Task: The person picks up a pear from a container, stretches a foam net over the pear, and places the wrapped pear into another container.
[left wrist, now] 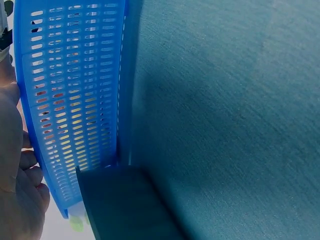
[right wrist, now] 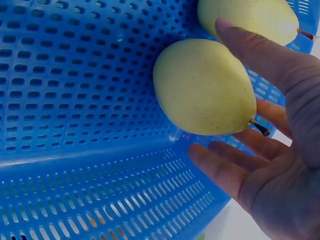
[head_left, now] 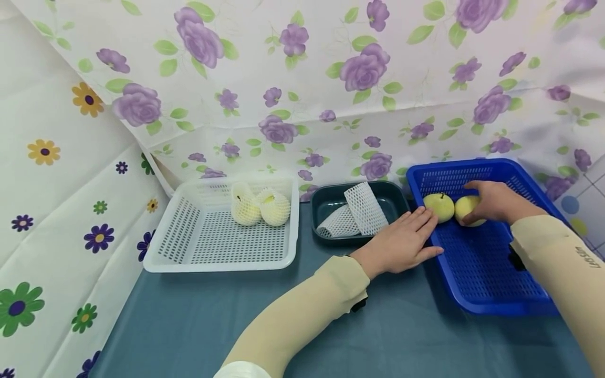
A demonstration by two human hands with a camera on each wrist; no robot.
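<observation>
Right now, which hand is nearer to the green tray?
Left. The left hand is at the right end of the green tray, by the blue basket's rim; the right hand is farther off, inside the blue basket, at a pear.

Right hand [head_left: 493,202] partly hides 1 pear [head_left: 466,208] at head view's 3 o'clock; left-wrist view crops left hand [left wrist: 15,165] at 8 o'clock.

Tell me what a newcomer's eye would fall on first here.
Probably the bright blue basket at right, holding two bare pears, with the right hand at one. Next, two white foam nets in the dark tray beside it, and two netted pears in the white basket at left.
</observation>
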